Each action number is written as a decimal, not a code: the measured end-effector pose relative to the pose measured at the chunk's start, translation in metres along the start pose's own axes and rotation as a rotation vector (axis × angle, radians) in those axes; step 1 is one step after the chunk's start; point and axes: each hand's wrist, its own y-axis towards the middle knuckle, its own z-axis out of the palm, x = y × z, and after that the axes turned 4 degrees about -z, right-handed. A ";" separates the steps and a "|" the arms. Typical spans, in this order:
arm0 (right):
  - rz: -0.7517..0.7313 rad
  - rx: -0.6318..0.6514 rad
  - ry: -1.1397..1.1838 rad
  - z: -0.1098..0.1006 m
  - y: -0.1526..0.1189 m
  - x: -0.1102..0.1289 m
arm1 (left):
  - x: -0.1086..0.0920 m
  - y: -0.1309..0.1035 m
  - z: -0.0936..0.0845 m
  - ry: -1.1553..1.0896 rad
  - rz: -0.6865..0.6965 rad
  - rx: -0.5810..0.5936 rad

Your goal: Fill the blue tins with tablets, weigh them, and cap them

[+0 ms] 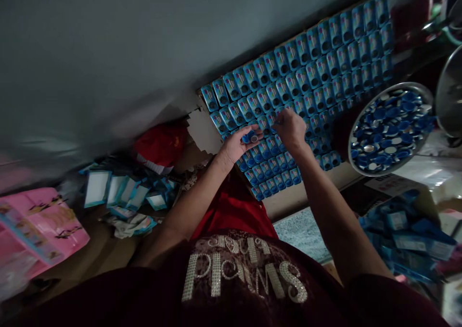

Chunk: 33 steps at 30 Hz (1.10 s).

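Note:
My left hand (236, 143) is turned palm up, its fingers curled around a few small blue round caps (249, 137), one showing a pale disc. Beside it, my right hand (291, 129) points down over the rows of blue printed packs (285, 94), fingertips pinched together. Whatever the right fingertips hold is hidden from view. Each pack in the far rows has a dark round spot at its lower end. In the nearer rows, blue round pieces show on the packs (276, 166).
To the right stands a metal bowl (355, 166) heaped with blue and silvery caps (391, 125). Below it, a box holds crumpled blue packaging (415, 235). Left of me lie open blue-edged cartons (97, 187), a red cloth item (160, 144) and a pink package (46, 221).

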 end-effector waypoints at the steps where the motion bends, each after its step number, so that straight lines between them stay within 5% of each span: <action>1: -0.052 -0.005 0.074 0.003 -0.012 0.006 | 0.000 -0.002 0.000 -0.003 0.011 -0.017; 7: -0.172 0.003 0.312 0.040 -0.067 0.014 | 0.016 -0.002 -0.002 -0.009 -0.001 -0.037; 15: -0.141 0.009 0.178 0.049 -0.080 -0.008 | 0.037 -0.003 -0.005 0.009 -0.072 -0.015; 22: 0.027 -0.125 0.141 0.040 -0.044 -0.009 | 0.016 -0.013 0.007 0.053 0.002 -0.077; 33: 0.200 0.084 -0.174 0.030 0.012 -0.009 | 0.015 -0.017 -0.016 0.217 0.212 -0.212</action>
